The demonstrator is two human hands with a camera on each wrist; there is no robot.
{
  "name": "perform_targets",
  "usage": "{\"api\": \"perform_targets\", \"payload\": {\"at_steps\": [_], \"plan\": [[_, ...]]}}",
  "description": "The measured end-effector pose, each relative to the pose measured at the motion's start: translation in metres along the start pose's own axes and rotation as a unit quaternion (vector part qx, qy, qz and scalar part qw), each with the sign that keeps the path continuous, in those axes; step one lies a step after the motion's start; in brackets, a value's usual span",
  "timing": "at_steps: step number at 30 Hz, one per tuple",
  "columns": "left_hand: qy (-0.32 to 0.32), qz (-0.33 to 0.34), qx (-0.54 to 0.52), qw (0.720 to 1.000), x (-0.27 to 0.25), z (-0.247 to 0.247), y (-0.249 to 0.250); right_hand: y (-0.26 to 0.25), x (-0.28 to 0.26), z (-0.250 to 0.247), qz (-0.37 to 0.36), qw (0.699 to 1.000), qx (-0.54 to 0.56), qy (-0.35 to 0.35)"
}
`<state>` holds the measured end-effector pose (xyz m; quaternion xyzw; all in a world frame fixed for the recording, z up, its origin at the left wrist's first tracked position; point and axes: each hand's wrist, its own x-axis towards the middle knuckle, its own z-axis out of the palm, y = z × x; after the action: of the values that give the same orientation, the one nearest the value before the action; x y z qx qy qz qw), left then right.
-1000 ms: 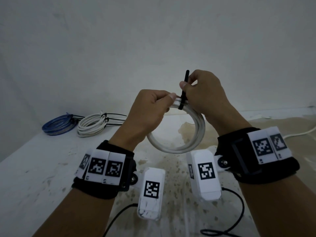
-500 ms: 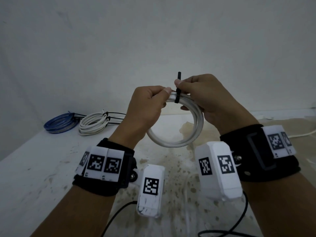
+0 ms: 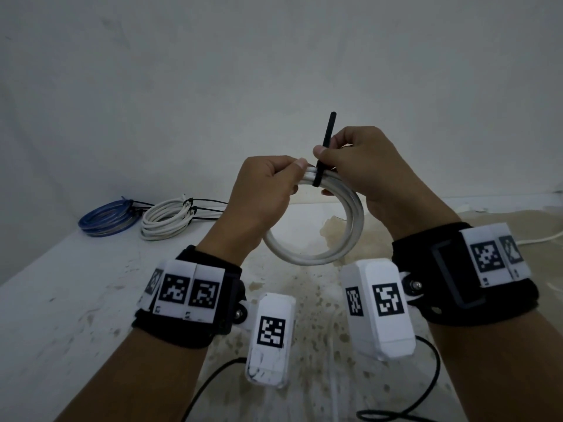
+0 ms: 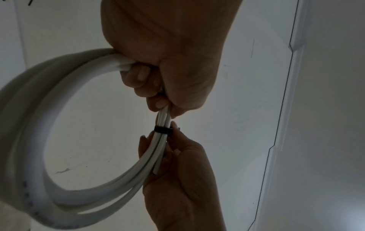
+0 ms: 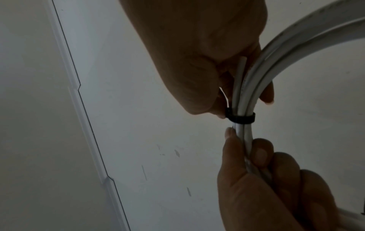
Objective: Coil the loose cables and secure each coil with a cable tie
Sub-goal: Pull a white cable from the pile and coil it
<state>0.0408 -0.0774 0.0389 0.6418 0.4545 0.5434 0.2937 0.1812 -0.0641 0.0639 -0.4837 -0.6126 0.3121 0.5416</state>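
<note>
Both hands hold a white cable coil up in front of the wall. My left hand grips the bundled strands at the coil's top, fingers curled round them. A black cable tie is looped round the strands just right of that grip, seen as a tight band in the left wrist view and the right wrist view. My right hand pinches the tie's tail, which sticks straight up. A short free cable end lies beside the bundle.
A tied blue coil and a tied white coil lie at the back left of the white, stained table, their black tie tails pointing right. Another white cable runs along the table's right edge. A plain wall stands behind.
The right hand has drawn the tie's tail upward again, so more of it shows above the thumb than half a second ago. The coil stays held at about the same height.
</note>
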Motion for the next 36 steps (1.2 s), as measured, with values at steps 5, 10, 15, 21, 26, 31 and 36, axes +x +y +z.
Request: {"api": "perform_targets", "payload": {"at_steps": [5,10,15,21,26,31,36], "plan": [[-0.002,-0.005,0.002,1.000,0.0000,0.0009,0.0008,0.0003,0.0008,0.0004,-0.007,1.000,-0.009,0.015],[-0.003,-0.002,0.003,1.000,0.0000,0.0000,0.0018,0.0031,0.0045,0.0025,-0.029,0.997,-0.049,0.042],[0.001,-0.003,-0.003,1.000,-0.0002,0.0002,0.0024,0.0022,0.0041,0.0039,-0.073,0.992,-0.086,0.058],[0.028,0.005,-0.014,1.000,0.0019,0.0018,0.0002,0.0016,0.0020,0.0051,-0.076,0.995,-0.055,0.032],[0.042,0.011,-0.017,0.999,0.0018,0.0052,-0.0024,0.0033,0.0026,0.0044,-0.064,0.996,-0.057,0.017],[0.050,-0.004,-0.026,0.998,0.0015,0.0078,-0.0032,0.0042,0.0026,0.0039,-0.053,0.996,-0.072,-0.006],[0.025,-0.046,-0.055,0.997,0.0020,0.0086,-0.0035,0.0051,0.0044,0.0043,-0.076,0.994,-0.070,0.019]]}}
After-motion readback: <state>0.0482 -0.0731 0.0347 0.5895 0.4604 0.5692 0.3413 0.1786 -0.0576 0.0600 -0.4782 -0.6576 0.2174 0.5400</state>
